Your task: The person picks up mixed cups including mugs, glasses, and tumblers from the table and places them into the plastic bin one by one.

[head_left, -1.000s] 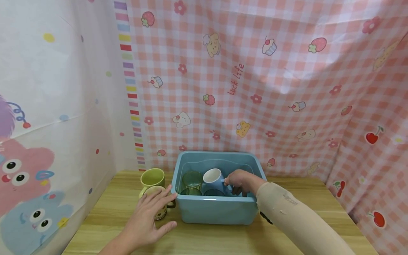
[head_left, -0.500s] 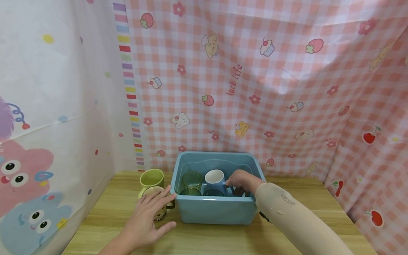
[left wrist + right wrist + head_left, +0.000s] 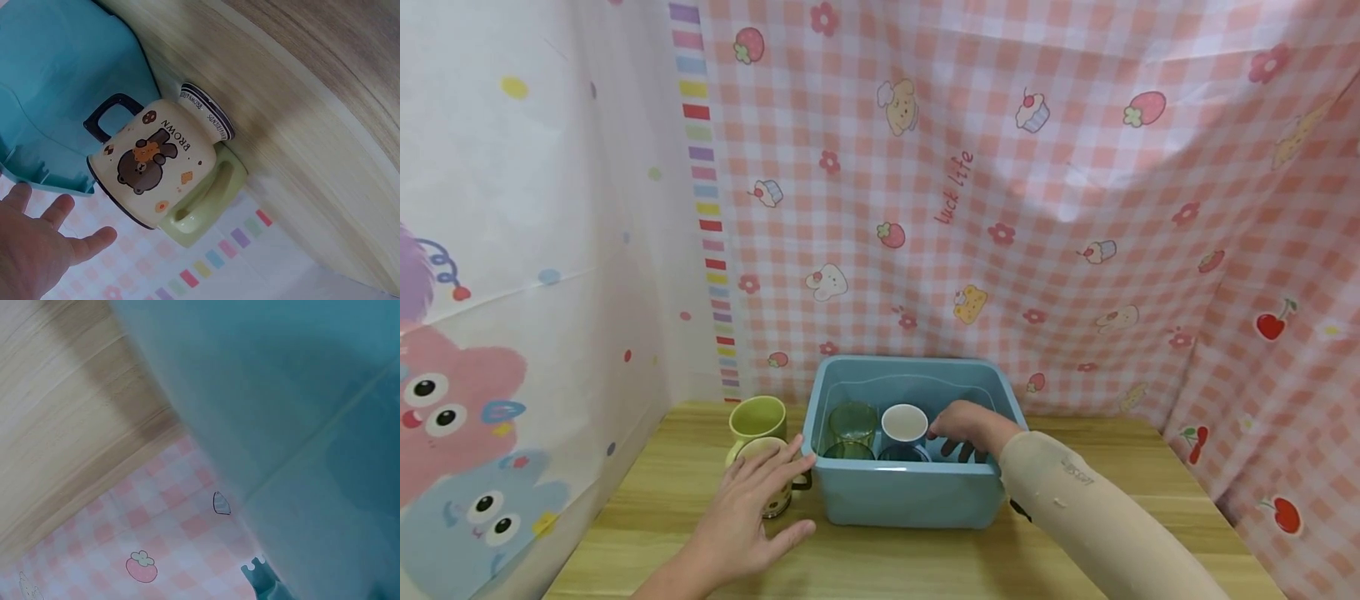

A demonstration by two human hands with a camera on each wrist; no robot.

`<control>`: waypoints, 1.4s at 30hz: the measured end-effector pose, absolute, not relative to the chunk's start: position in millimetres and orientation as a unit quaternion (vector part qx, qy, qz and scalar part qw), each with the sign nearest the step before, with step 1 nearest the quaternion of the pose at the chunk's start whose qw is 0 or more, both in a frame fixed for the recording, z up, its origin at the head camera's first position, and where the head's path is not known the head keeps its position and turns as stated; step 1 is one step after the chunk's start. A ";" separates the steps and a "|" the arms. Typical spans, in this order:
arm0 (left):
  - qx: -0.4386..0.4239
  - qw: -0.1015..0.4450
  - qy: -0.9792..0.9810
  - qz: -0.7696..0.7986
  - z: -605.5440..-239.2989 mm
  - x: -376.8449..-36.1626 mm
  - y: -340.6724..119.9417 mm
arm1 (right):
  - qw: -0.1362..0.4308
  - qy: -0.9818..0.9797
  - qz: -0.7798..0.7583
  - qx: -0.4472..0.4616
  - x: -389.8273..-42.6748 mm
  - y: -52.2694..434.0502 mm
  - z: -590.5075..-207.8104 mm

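Observation:
Inside a light-blue plastic bin (image 3: 913, 498) stands a blue mug (image 3: 905, 423) with a white inside, upright. My right hand (image 3: 967, 423) reaches over the bin's right side, its fingers loosely spread and pointing down just right of that mug. The bin's wall fills much of the right wrist view, and that hand does not show there. My left hand (image 3: 748, 504) has its fingers straight, with the tips at the bin's left rim, above a cream mug (image 3: 153, 159) printed with a brown bear. A green mug (image 3: 758, 417) stands behind the cream one.
Two green glasses sit in the bin's left part, one behind (image 3: 852, 421) the other, and a dark-tinted glass (image 3: 902, 454) stands before the blue mug. The wooden table (image 3: 1112, 475) runs back to a pink checked curtain (image 3: 1000, 192). A white patterned curtain (image 3: 572, 275) hangs on the left.
The blue mug has gone from tilted to upright and settled lower in the bin. My right fingers have let go of it. The left hand has stayed where it was.

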State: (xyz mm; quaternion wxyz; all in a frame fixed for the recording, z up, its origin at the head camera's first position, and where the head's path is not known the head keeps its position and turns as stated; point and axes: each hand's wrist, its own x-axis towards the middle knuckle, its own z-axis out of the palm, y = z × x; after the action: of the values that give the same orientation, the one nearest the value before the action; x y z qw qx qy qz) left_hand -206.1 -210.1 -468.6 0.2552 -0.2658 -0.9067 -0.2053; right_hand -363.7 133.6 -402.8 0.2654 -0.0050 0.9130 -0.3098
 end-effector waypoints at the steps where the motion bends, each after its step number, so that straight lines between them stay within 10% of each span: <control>1: -0.266 0.256 -0.906 -0.205 -468.8 -206.4 -210.2 | 0.266 0.911 -0.314 -0.006 -363.6 133.6 -402.7; 31: -0.267 0.257 -0.908 -0.195 -466.1 -205.2 -209.1 | 0.281 0.896 -0.342 -0.014 -362.6 134.4 -395.0; 42: -0.271 0.263 -0.905 -0.197 -464.7 -204.4 -209.2 | 0.036 0.962 -0.236 -0.132 -343.0 152.0 -363.9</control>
State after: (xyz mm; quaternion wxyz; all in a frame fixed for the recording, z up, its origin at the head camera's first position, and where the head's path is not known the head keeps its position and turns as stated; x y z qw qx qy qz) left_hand -204.4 -209.2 -464.7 0.2628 -0.2707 -0.9049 -0.1970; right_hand -343.0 152.0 -363.9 0.0363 -0.1320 0.9621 -0.2357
